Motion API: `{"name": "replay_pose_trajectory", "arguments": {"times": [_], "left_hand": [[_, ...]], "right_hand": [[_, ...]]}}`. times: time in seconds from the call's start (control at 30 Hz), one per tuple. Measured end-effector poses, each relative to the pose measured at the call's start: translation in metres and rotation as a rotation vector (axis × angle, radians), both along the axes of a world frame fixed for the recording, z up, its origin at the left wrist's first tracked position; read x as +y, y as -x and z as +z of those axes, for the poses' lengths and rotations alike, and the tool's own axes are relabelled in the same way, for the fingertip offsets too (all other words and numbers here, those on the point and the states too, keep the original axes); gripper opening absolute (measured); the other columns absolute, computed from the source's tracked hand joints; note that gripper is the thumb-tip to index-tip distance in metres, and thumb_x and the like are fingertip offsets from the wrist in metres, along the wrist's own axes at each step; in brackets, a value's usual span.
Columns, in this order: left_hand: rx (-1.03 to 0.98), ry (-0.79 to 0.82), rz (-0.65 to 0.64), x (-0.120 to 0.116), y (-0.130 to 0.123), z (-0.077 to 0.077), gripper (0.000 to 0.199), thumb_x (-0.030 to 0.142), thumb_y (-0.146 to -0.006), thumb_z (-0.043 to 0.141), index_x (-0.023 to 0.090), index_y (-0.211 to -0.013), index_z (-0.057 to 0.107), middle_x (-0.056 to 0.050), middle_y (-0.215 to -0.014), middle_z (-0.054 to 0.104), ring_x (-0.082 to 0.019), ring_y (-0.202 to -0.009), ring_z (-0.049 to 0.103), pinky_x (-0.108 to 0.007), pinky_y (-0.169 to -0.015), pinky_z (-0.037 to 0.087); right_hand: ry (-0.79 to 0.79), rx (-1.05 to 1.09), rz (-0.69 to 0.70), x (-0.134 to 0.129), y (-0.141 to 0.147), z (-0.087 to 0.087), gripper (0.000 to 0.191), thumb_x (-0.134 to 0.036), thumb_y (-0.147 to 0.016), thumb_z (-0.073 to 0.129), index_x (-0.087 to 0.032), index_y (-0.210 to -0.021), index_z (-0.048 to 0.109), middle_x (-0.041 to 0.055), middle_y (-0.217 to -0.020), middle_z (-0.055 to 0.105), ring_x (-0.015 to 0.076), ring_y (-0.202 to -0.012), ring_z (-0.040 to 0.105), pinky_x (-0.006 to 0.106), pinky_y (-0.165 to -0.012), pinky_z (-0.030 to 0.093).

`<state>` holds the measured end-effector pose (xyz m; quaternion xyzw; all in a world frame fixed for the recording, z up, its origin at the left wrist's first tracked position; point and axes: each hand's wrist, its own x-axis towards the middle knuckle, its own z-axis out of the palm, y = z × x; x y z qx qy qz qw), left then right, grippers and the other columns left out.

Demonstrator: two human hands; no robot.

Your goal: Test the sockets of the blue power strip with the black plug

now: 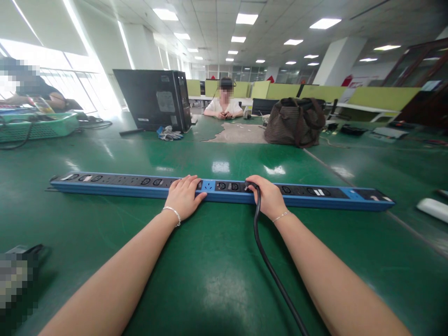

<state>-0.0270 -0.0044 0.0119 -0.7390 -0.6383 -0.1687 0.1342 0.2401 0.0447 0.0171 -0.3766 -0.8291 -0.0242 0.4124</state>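
A long blue power strip (224,197) with black socket panels lies across the green table in front of me. My left hand (184,196) rests on top of it left of the middle, fingers stretched over the sockets and thumb near a blue socket. Right of the middle, my right hand (268,196) is closed around the black plug of a power cord (269,266). That plug is at the strip's socket face; my fingers hide how deep it sits. From the plug, the cord runs down toward the bottom edge of the view.
Beyond the strip stand a black computer case (150,100), gloves (170,134) and a brown bag (292,122). A green basket (42,127) with cables is at the left. One person sits across the table, another at far left. A white object (434,209) lies at right.
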Motion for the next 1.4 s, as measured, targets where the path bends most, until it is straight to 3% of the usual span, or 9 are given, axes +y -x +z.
{"name": "replay_pose_trajectory", "arguments": {"times": [0.27, 0.5, 0.63, 0.8, 1.1, 1.27, 1.4], "left_hand": [[-0.010, 0.003, 0.002, -0.001, 0.000, 0.000, 0.048, 0.048, -0.087, 0.036, 0.020, -0.124, 0.047, -0.009, -0.134, 0.050, -0.024, -0.126, 0.040, -0.043, -0.104, 0.027], [-0.011, -0.002, 0.000, 0.000, -0.001, -0.001, 0.049, 0.048, -0.087, 0.036, 0.020, -0.125, 0.047, -0.009, -0.134, 0.050, -0.024, -0.126, 0.040, -0.044, -0.104, 0.027], [-0.014, 0.003, 0.000, -0.001, -0.001, -0.001, 0.049, 0.049, -0.087, 0.036, 0.020, -0.124, 0.047, -0.009, -0.134, 0.050, -0.024, -0.126, 0.040, -0.043, -0.104, 0.027], [-0.014, 0.009, 0.008, -0.001, -0.002, 0.000, 0.047, 0.048, -0.087, 0.037, 0.022, -0.124, 0.047, -0.008, -0.135, 0.049, -0.024, -0.127, 0.039, -0.042, -0.104, 0.026], [-0.022, 0.017, 0.005, -0.001, -0.002, 0.000, 0.049, 0.048, -0.087, 0.035, 0.020, -0.126, 0.046, -0.008, -0.136, 0.048, -0.024, -0.128, 0.038, -0.043, -0.105, 0.026], [-0.024, 0.038, 0.009, 0.000, -0.006, -0.001, 0.053, 0.049, -0.086, 0.037, 0.017, -0.128, 0.045, -0.011, -0.138, 0.046, -0.025, -0.131, 0.035, -0.047, -0.108, 0.022], [-0.008, 0.070, -0.061, 0.004, -0.022, 0.002, 0.057, 0.050, -0.087, 0.035, 0.016, -0.132, 0.041, -0.011, -0.140, 0.043, -0.026, -0.133, 0.031, -0.050, -0.109, 0.018]], "right_hand": [[-0.007, -0.116, 0.025, -0.001, 0.001, 0.010, 0.022, -0.016, -0.085, 0.046, -0.021, -0.094, 0.065, 0.0060, -0.100, 0.066, 0.0181, -0.093, 0.062, 0.032, -0.084, 0.050], [0.011, -0.259, -0.106, -0.011, 0.005, 0.010, 0.024, -0.018, -0.086, 0.045, -0.023, -0.095, 0.066, 0.0046, -0.109, 0.065, 0.0184, -0.089, 0.063, 0.031, -0.076, 0.050], [-0.020, -0.310, -0.148, -0.015, 0.006, 0.007, 0.026, -0.019, -0.087, 0.043, -0.023, -0.099, 0.065, 0.0057, -0.115, 0.062, 0.0191, -0.090, 0.062, 0.032, -0.080, 0.048], [-0.033, -0.270, -0.126, -0.012, 0.007, 0.004, 0.026, -0.018, -0.086, 0.042, -0.022, -0.097, 0.065, 0.0054, -0.109, 0.065, 0.0184, -0.091, 0.061, 0.034, -0.084, 0.045], [0.006, -0.262, -0.133, -0.020, 0.007, -0.002, 0.035, -0.012, -0.079, 0.044, -0.020, -0.109, 0.061, 0.0081, -0.120, 0.060, 0.0195, -0.107, 0.056, 0.040, -0.100, 0.036], [0.001, -0.231, -0.143, -0.020, 0.010, 0.001, 0.033, -0.015, -0.079, 0.045, -0.020, -0.107, 0.061, 0.0087, -0.118, 0.061, 0.0196, -0.105, 0.058, 0.039, -0.099, 0.038], [-0.010, -0.238, -0.139, -0.021, 0.011, 0.004, 0.026, -0.022, -0.084, 0.045, -0.020, -0.103, 0.063, 0.0088, -0.114, 0.063, 0.0202, -0.102, 0.059, 0.039, -0.094, 0.042]]}}
